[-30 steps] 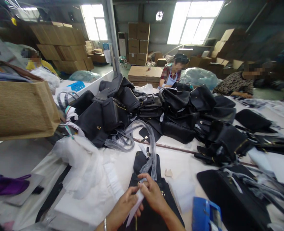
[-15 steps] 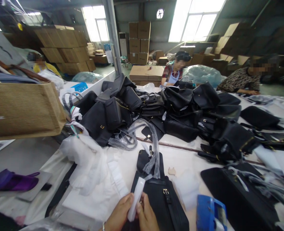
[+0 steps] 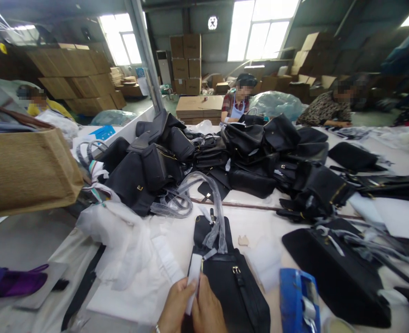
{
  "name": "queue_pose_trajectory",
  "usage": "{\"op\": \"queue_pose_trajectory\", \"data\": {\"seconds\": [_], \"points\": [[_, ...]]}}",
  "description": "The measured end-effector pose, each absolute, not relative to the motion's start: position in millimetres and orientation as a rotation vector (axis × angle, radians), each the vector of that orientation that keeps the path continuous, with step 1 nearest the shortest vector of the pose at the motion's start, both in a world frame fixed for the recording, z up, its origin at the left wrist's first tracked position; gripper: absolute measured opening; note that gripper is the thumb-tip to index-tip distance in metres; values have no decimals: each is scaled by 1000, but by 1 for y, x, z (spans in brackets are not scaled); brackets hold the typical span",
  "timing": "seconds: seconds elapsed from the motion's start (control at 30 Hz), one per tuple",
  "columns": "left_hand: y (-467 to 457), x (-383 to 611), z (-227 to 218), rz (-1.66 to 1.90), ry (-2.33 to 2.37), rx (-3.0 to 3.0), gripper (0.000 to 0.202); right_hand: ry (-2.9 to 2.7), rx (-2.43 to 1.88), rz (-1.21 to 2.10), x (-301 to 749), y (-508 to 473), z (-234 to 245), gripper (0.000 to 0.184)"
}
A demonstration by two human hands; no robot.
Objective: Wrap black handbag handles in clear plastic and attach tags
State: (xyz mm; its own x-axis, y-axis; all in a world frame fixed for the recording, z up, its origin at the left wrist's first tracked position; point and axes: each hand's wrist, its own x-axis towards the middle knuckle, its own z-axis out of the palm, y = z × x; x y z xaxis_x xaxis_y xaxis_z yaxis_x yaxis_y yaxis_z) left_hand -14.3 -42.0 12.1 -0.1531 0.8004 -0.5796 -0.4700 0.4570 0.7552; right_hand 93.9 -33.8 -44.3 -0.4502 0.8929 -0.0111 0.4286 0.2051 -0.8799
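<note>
A folded white strip [image 3: 194, 273], seemingly paper or thin foam, stands over the left edge of a black leather bag [image 3: 225, 282]. My left hand [image 3: 175, 301] pinches its lower part, thumb on top. My right hand [image 3: 207, 306] is closed against the strip's right side, its fingertips partly hidden. The bag lies flat with a gold-buckled strap [image 3: 238, 276] on its front. Its flap [image 3: 209, 233] is folded away from me, and a plastic-wrapped handle [image 3: 220, 203] loops above it.
Black bags [image 3: 249, 148] are heaped across the table. Crumpled white wrapping [image 3: 117, 245] lies left; white sheets [image 3: 265, 261], a blue tape dispenser [image 3: 298, 296] and another black bag [image 3: 339, 273] lie right. A burlap bag [image 3: 27, 171] stands far left. Several people sit beyond.
The view has swung slightly right, so the scene sits further left. My right hand has turned more over the strip, hiding its lower right side. My left hand keeps its pinch.
</note>
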Motion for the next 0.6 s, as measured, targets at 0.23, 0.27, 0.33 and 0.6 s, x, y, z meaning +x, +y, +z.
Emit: {"op": "queue_pose_trajectory", "data": {"seconds": [0.23,0.27,0.33,0.6], "points": [[-45,-9,0,1089,1488,379,44,-1746,-1189,1623,132,-9,0,46],[-45,-6,2,1066,1526,427,44,-1678,-1242,1610,133,-4,6,32],[-44,-1,8,1032,1605,542,43,-1621,-1298,1584,128,3,14,19],[-53,7,17,892,1697,792,41,-1720,-1532,1383,112,8,11,7]]}}
